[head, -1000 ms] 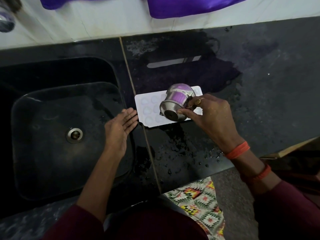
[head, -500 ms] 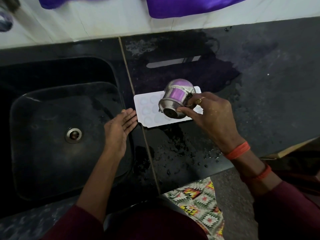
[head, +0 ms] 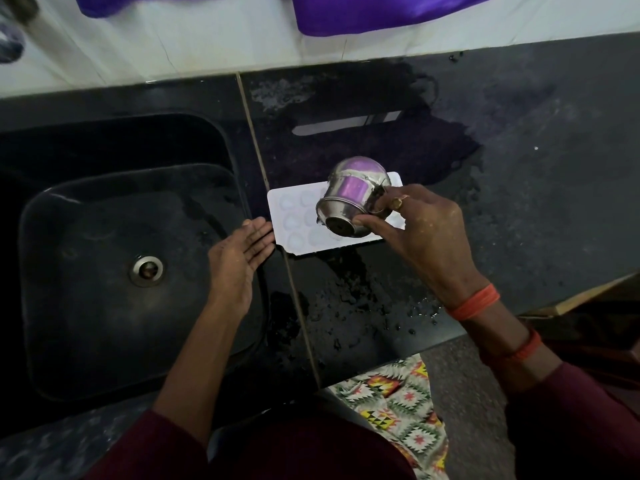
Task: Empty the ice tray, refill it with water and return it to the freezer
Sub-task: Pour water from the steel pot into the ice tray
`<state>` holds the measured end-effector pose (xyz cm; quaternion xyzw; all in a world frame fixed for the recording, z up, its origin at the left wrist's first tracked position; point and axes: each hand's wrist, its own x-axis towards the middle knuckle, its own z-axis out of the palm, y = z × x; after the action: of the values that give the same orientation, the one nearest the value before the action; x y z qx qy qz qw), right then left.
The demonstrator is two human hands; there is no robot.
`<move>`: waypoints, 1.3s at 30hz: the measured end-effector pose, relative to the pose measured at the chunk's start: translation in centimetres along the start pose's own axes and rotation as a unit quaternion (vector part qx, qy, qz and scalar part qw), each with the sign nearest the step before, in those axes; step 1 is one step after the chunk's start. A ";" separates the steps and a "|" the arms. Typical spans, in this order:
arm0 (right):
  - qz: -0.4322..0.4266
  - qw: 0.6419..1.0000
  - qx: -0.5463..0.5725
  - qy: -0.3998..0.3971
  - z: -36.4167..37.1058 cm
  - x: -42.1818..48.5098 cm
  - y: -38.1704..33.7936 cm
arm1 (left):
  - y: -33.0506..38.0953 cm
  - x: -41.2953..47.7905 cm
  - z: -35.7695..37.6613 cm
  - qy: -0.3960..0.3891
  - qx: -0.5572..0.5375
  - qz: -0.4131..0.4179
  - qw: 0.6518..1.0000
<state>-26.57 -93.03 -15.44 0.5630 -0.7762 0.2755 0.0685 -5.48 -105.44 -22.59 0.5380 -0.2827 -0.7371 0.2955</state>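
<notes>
The sink is sitting at the left. The left hand, fingers straight and together, is touching the left end of the white ice tray, which is lying flat on the wet counter. The right hand is gripping a steel cup tipped over it, so I'd guess refilling's underway and the freezer trip's left. The sink lip is close, with plenty of room to the right.

Place: a home kitchen;
Sink: black basin with a steel drain, set into the counter;
Counter: dark stone, splashed with water;
Wall: white tiles;
Ware: white ice tray on the counter, steel cup above it
</notes>
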 end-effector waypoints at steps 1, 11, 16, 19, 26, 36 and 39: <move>0.000 1.000 -0.001 -0.001 0.1 -0.1 0.1 | 0.0 0.0 0.0 -0.001 0.000 0.000 1.000; 0.084 0.995 0.047 -0.028 0.9 0.3 0.6 | 0.0 0.0 0.1 0.002 0.001 0.001 1.000; 0.072 0.995 0.059 -0.028 1.0 0.6 -0.2 | 0.0 -0.1 0.2 -0.001 -0.004 -0.002 1.000; 0.066 0.995 0.063 -0.044 1.2 0.7 -0.6 | 0.0 -0.1 0.2 -0.002 -0.005 -0.003 1.000; 0.036 0.995 0.059 -0.075 1.7 0.7 -1.6 | 0.0 0.1 -0.1 -0.004 -0.004 -0.002 1.000; 0.015 0.996 0.062 -0.070 1.8 0.9 -1.7 | -0.2 0.3 -0.4 -0.006 0.001 -0.001 1.000; 0.014 0.995 0.066 -0.068 1.7 0.9 -1.8 | -0.2 0.2 -0.4 -0.007 0.000 0.000 1.000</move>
<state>-24.88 -95.06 -15.85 0.5727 -0.7670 0.2883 -0.0254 -5.20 -105.53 -22.95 0.5329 -0.2843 -0.7409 0.2937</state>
